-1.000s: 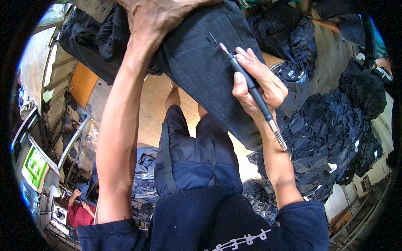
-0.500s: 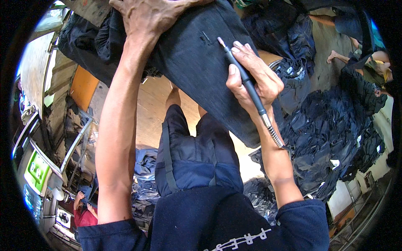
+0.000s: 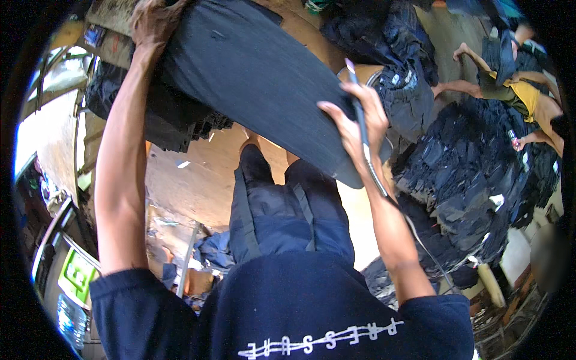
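Observation:
A black denim piece (image 3: 258, 90), seemingly a trouser leg, is stretched smooth over a long board with a rounded near end. It bears a small worn mark (image 3: 218, 35) near its far left part. At that far left edge my left hand (image 3: 155, 25) grips the denim; its fingertips are partly hidden. My right hand (image 3: 367, 117) holds a pen-shaped grinder (image 3: 360, 114) with a pale tip, a spring sleeve and a cord. The tip points away and is clear of the cloth. My right thumb lies over the board's right edge.
Stacked dark garments (image 3: 174, 117) hang left of the board. A large heap of black cloth (image 3: 456, 174) fills the right side. The grinder's cord (image 3: 420, 240) trails along my right forearm. Another person (image 3: 516, 96) sits at the far right, and a green tray (image 3: 77, 273) is at lower left.
My left hand has moved left along the denim, and the worn mark has shifted left with the cloth. The grinder has turned more upright and its tip has moved right, away from the mark.

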`<action>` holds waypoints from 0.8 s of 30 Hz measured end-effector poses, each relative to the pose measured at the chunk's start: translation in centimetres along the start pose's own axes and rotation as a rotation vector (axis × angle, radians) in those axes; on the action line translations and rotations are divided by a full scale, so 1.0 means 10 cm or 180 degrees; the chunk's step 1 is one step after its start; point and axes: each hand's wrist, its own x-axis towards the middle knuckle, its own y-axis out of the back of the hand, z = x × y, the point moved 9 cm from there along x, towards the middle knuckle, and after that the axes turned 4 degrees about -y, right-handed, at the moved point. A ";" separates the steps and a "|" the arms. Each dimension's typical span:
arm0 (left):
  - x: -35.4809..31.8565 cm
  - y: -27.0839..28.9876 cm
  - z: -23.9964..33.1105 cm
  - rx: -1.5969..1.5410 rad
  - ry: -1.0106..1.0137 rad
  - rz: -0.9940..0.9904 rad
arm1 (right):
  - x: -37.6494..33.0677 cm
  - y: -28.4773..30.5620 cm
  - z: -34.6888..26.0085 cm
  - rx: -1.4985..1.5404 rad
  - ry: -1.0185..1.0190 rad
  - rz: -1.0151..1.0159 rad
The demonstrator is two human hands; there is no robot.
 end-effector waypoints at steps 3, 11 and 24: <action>0.19 -0.32 -0.51 0.0377 0.0587 -0.0415 | 0.17 -0.40 0.14 0.0472 -0.0170 -0.0116; -1.23 1.05 0.53 -0.0478 0.0774 0.0794 | -0.28 0.32 0.43 0.0751 -0.0617 0.0213; -3.42 0.33 2.63 -0.3043 0.3481 -0.1803 | -0.42 0.42 0.71 0.0702 -0.0755 -0.0217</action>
